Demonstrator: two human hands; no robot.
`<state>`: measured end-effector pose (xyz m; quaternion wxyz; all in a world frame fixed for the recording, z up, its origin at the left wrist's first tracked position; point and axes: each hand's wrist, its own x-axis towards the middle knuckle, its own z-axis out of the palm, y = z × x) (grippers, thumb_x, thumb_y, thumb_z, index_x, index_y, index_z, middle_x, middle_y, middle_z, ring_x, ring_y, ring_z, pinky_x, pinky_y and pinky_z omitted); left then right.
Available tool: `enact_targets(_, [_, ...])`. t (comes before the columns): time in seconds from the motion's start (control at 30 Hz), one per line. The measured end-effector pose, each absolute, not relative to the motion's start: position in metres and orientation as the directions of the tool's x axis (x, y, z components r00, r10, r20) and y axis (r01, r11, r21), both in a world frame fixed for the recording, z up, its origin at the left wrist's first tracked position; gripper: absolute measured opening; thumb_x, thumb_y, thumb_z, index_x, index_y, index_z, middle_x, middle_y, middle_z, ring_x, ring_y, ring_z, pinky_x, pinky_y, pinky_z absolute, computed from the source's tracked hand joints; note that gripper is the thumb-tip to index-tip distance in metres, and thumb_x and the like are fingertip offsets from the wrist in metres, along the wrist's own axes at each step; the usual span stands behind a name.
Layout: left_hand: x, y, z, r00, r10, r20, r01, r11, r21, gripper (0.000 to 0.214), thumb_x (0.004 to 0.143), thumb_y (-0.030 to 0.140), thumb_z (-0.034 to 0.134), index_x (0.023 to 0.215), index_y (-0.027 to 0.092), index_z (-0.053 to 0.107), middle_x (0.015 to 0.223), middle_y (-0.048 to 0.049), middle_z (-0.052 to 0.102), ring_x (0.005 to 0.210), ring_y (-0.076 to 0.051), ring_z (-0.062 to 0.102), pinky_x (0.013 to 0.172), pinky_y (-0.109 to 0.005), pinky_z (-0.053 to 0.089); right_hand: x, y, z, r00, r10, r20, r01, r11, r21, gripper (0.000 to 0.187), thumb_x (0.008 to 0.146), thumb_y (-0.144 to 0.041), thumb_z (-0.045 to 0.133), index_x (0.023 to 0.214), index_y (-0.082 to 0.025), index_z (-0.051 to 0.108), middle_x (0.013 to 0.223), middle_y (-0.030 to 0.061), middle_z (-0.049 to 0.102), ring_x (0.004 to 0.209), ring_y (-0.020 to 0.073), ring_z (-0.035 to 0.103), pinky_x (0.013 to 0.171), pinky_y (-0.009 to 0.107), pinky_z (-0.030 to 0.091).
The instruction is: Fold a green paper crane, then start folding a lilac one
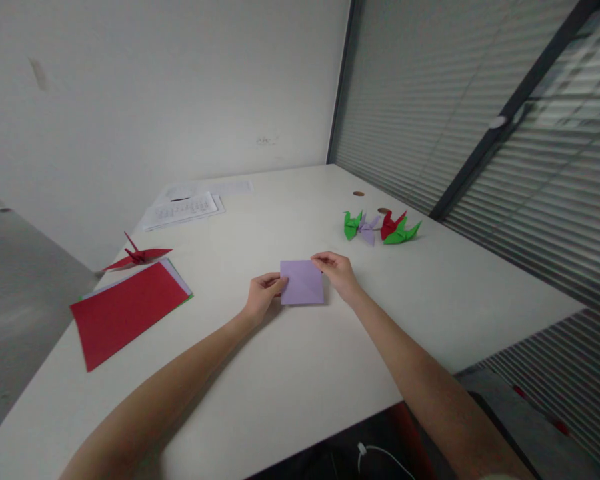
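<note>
A small purple square of folded paper (pixel 303 285) is held up just above the white table, between my two hands. My left hand (pixel 265 293) pinches its left edge, thumb on the front and fingers behind. At its top right corner, my right hand (pixel 336 272) grips the paper between thumb and fingertips. Faint crease lines run across the purple face. What lies behind the square is hidden.
Red sheets (pixel 130 313) lie stacked over others on the left, beside a red paper crane (pixel 137 255). Green (pixel 351 225), purple (pixel 368 231) and red (pixel 391 227) cranes stand at the right, with another green one. Written papers (pixel 185 210) lie at the back left of the table (pixel 260 400).
</note>
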<state>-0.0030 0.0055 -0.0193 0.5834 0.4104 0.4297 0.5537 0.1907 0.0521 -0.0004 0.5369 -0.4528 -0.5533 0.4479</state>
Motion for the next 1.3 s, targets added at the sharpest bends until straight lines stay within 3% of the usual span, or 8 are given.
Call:
enact_targets(0.23, [-0.004,0.006,-0.021,-0.011,0.999,-0.037,-0.249,0.033,0.968,0.041,0.055,0.044,0.084,0.08,0.012,0.074,0.076,-0.0082,0.07,0.063,-0.013,0.058,0.057,-0.025,0.044,0.192,0.053,-0.003,-0.033,0.978,0.207,0.063,0.208,-0.976,0.025,0.065,-0.038,0.07,0.079,-0.017,0.07,0.076,0.0038,0.068,0.067,0.0141,0.058,0.064,0.027,0.044])
enact_targets(0.47, [-0.004,0.009,-0.023,-0.1,0.995,0.027,-0.171,-0.044,0.984,0.043,0.061,0.045,0.08,0.088,0.013,0.075,0.08,-0.0082,0.071,0.064,-0.013,0.056,0.059,-0.025,0.042,0.196,0.052,-0.005,-0.103,0.884,0.457,0.381,0.459,-0.803,0.009,0.072,-0.025,0.066,0.076,-0.018,0.071,0.08,0.0044,0.064,0.07,0.0137,0.058,0.064,0.026,0.046])
enact_targets(0.57, [-0.004,0.011,-0.023,-0.109,0.992,0.069,-0.162,-0.086,0.983,0.043,0.063,0.045,0.078,0.091,0.013,0.074,0.09,-0.011,0.072,0.072,-0.016,0.06,0.068,-0.028,0.045,0.196,0.053,-0.008,-0.173,0.871,0.459,0.454,0.484,-0.748,0.005,0.072,-0.019,0.066,0.074,-0.018,0.071,0.077,0.0037,0.064,0.069,0.0132,0.058,0.065,0.026,0.047])
enact_targets(0.8, [-0.005,0.013,-0.025,-0.123,0.988,0.093,-0.108,-0.106,0.989,0.041,0.066,0.044,0.076,0.093,0.014,0.074,0.098,-0.0123,0.072,0.08,-0.019,0.063,0.073,-0.03,0.046,0.194,0.053,-0.011,-0.203,0.875,0.439,0.468,0.481,-0.742,0.005,0.073,-0.017,0.066,0.074,-0.017,0.07,0.077,0.0034,0.065,0.064,0.0116,0.057,0.061,0.024,0.047])
enact_targets(1.3, [-0.005,0.012,-0.025,-0.159,0.981,0.115,-0.042,-0.123,0.992,0.045,0.068,0.048,0.073,0.097,0.013,0.073,0.094,-0.0116,0.072,0.071,-0.016,0.061,0.063,-0.027,0.043,0.193,0.049,-0.007,-0.244,0.859,0.45,0.48,0.51,-0.713,0.009,0.075,-0.013,0.066,0.079,-0.018,0.072,0.076,0.003,0.065,0.065,0.0114,0.058,0.062,0.023,0.047])
